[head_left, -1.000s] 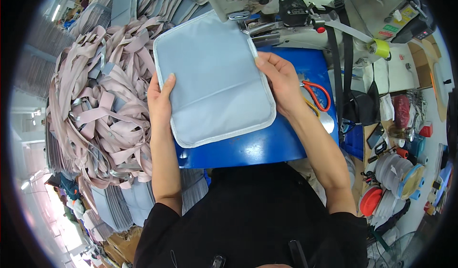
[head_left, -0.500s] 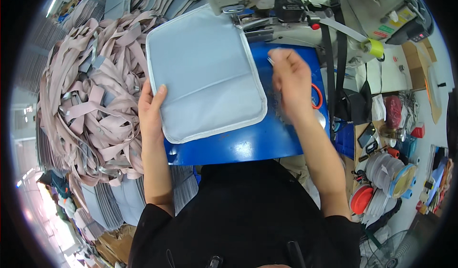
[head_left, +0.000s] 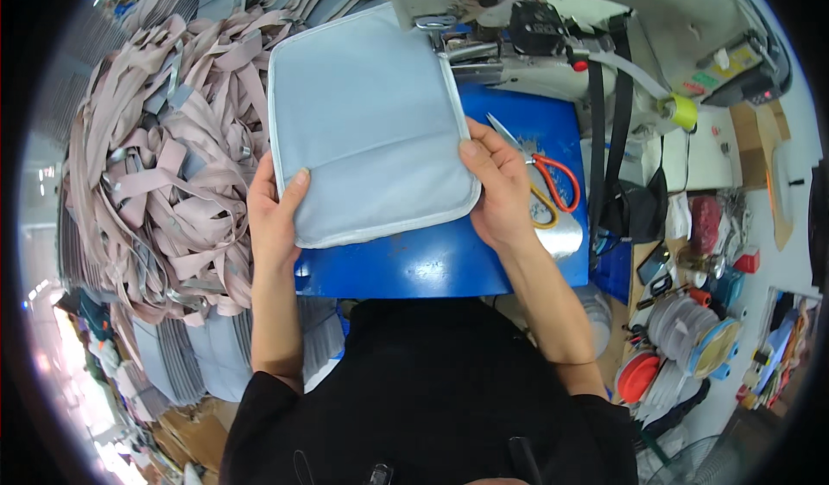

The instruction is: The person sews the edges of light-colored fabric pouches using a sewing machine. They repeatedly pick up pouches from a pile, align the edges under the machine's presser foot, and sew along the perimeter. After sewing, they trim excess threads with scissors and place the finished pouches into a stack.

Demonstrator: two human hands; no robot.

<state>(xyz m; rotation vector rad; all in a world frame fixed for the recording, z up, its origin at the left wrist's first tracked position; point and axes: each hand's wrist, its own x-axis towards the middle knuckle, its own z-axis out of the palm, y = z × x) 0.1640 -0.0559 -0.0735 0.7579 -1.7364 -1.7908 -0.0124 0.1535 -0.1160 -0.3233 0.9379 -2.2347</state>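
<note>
A light grey-blue fabric panel (head_left: 367, 122) with rounded corners and pale edge binding is held between both hands. My left hand (head_left: 275, 213) grips its left edge, thumb on top and fingers underneath. My right hand (head_left: 499, 187) pinches the right edge in the same way. The panel's far right edge reaches up to the sewing machine's presser foot area (head_left: 436, 25). Just right of my right hand lie scissors (head_left: 560, 184) with red and yellow handles, blades partly showing. Beneath everything is the blue table top (head_left: 406, 269).
To the left rises a big heap of pinkish straps (head_left: 186, 174), with stacked grey panels (head_left: 216, 360) below it. The sewing machine (head_left: 561, 49) fills the far side. On the right, a shelf carries spools and white rolls (head_left: 682, 325).
My right hand was raised apart from the panel, over the table; it has come down and left onto the panel's right edge. The scissors now show more fully on the table.
</note>
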